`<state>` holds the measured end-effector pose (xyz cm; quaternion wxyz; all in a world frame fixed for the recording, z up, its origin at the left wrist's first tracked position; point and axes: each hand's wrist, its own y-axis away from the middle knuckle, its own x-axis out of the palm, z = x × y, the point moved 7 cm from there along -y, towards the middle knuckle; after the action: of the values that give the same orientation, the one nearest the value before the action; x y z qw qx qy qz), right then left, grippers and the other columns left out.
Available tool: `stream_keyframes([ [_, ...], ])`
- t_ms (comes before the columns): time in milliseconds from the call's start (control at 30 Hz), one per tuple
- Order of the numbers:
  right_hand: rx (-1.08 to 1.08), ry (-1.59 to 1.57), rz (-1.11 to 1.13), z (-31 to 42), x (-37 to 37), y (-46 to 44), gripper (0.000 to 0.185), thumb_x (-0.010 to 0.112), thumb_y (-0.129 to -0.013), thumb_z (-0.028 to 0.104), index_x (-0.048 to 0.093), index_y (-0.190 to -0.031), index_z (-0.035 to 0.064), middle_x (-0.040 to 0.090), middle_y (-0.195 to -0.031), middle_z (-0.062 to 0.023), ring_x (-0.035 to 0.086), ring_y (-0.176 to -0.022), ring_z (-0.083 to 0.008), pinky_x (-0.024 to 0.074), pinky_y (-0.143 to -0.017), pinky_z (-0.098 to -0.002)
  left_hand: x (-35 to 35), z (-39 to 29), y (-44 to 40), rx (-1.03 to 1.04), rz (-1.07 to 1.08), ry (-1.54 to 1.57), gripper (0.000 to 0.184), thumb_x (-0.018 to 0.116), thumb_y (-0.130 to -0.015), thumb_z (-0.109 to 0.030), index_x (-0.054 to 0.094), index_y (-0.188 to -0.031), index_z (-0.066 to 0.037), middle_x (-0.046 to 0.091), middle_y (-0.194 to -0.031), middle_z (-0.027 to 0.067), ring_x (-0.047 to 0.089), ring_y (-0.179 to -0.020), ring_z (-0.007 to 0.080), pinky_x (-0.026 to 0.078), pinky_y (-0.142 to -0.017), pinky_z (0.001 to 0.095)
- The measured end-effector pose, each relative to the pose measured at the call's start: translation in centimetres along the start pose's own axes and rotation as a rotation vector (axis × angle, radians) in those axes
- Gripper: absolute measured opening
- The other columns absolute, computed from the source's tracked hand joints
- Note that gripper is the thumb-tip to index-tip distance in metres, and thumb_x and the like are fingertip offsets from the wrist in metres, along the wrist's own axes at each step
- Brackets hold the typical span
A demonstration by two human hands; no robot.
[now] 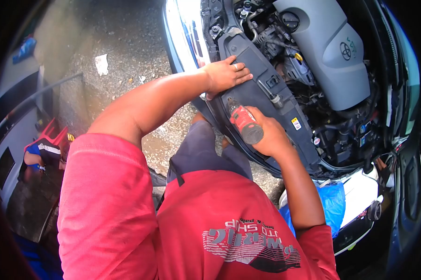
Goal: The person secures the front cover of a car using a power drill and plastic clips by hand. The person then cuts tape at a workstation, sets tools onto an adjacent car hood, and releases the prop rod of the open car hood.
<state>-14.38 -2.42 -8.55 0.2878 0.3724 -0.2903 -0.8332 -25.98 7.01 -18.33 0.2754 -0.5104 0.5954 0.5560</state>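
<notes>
My left hand (228,74) lies flat on the black plastic cover (248,58) along the front edge of a car's engine bay, its fingers stretched out. In my right hand (272,135) is a red and black cordless drill (244,120), the fingers wrapped round its grip. The drill's nose points down at the front edge of the cover, close to my left hand. Whether its tip touches a fastener there cannot be made out. Farther along the same cover sit a latch opening (271,83) and a small yellow-and-white label (296,123).
Behind the cover is a grey engine cover (329,51) with a Toyota emblem. Blue plastic (329,205) lies by the white headlight area at lower right. A red plastic chair (54,134) stands at left. White scrap (101,64) lies on the gravel.
</notes>
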Motion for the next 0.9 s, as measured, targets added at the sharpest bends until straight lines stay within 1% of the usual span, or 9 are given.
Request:
stream_keyframes([
  [133,0.074,0.036,0.03,-0.1,0.7,0.5,0.074,0.083,-0.082,0.038,0.05,-0.144,0.0169,0.075,-0.11,-0.0195,0.07,-0.105,-0.0426,0.0542,-0.087,-0.0521,-0.2,0.1,0.1,0.003,-0.003,-0.004,0.147,0.101,-0.044,-0.045,0.025,-0.164,-0.005,0.044,-0.159,0.0092,0.038,-0.15,0.0277,0.028,-0.125,0.0527],
  [200,0.121,0.118,-0.004,-0.4,1.4,0.4,0.08,0.087,-0.078,0.04,0.05,-0.145,0.0174,0.075,-0.11,-0.0187,0.07,-0.106,-0.0423,0.0543,-0.087,-0.0518,-0.2,0.0,0.0,0.013,0.011,0.014,0.148,0.101,-0.044,-0.045,0.024,-0.164,-0.005,0.043,-0.16,0.009,0.038,-0.15,0.0278,0.028,-0.126,0.0526],
  [233,0.127,0.117,-0.003,-0.6,1.2,0.5,0.08,0.087,-0.078,0.04,0.05,-0.145,0.0174,0.075,-0.11,-0.0187,0.07,-0.106,-0.0423,0.0543,-0.087,-0.0518,-0.2,-0.2,0.0,0.018,0.01,0.017,0.148,0.101,-0.044,-0.045,0.024,-0.164,-0.005,0.043,-0.16,0.009,0.038,-0.15,0.0278,0.028,-0.126,0.0526],
  [300,0.047,0.046,0.009,-0.2,0.6,0.3,0.081,0.086,-0.078,0.042,0.049,-0.146,0.0172,0.075,-0.109,-0.0189,0.07,-0.105,-0.0424,0.0546,-0.086,-0.0516,-0.1,0.0,0.0,0.002,0.025,-0.004,0.149,0.101,-0.044,-0.045,0.024,-0.165,-0.005,0.043,-0.16,0.0092,0.038,-0.15,0.028,0.028,-0.126,0.0524],
  [500,0.115,0.088,0.033,-0.7,1.0,0.3,0.078,0.083,-0.08,0.041,0.049,-0.146,0.0173,0.075,-0.11,-0.0193,0.07,-0.106,-0.0422,0.0544,-0.087,-0.0514,-0.3,-0.1,-0.1,-0.006,0.039,-0.004,0.15,0.101,-0.042,-0.046,0.024,-0.165,-0.005,0.043,-0.16,0.0094,0.038,-0.149,0.0282,0.028,-0.125,0.0518],
  [600,0.068,0.049,0.006,-1.2,1.3,0.1,0.078,0.083,-0.081,0.041,0.049,-0.146,0.0175,0.075,-0.111,-0.0194,0.07,-0.107,-0.0422,0.0544,-0.088,-0.051,-0.5,-0.2,0.0,-0.005,0.035,-0.012,0.152,0.101,-0.04,-0.046,0.024,-0.165,-0.005,0.044,-0.159,0.0092,0.038,-0.149,0.0282,0.029,-0.125,0.0518],
  [733,0.105,0.112,-0.005,-1.8,1.7,-0.3,0.078,0.083,-0.08,0.04,0.048,-0.147,0.0167,0.075,-0.11,-0.0196,0.07,-0.107,-0.0424,0.0546,-0.088,-0.0509,-0.6,-0.2,0.0,-0.006,0.024,-0.024,0.153,0.101,-0.039,-0.047,0.024,-0.164,-0.005,0.045,-0.158,0.0089,0.039,-0.148,0.0282,0.03,-0.124,0.0514],
  [800,0.052,0.048,-0.008,-1.5,1.3,0.0,0.083,0.086,-0.078,0.038,0.047,-0.147,0.0158,0.075,-0.11,-0.0194,0.07,-0.107,-0.0425,0.055,-0.087,-0.0505,-0.6,-0.3,-0.1,-0.006,0.03,-0.027,0.154,0.101,-0.039,-0.047,0.024,-0.165,-0.005,0.044,-0.159,0.009,0.039,-0.148,0.0283,0.03,-0.124,0.0516],
  [900,0.084,0.078,0.008,-0.8,0.7,1.1,0.089,0.091,-0.073,0.036,0.047,-0.148,0.0153,0.075,-0.109,-0.0194,0.07,-0.107,-0.0425,0.0552,-0.086,-0.0501,-0.6,-0.1,-0.2,-0.008,0.045,-0.027,0.154,0.101,-0.039,-0.048,0.023,-0.165,-0.005,0.044,-0.159,0.0093,0.039,-0.148,0.0285,0.03,-0.123,0.0518],
])
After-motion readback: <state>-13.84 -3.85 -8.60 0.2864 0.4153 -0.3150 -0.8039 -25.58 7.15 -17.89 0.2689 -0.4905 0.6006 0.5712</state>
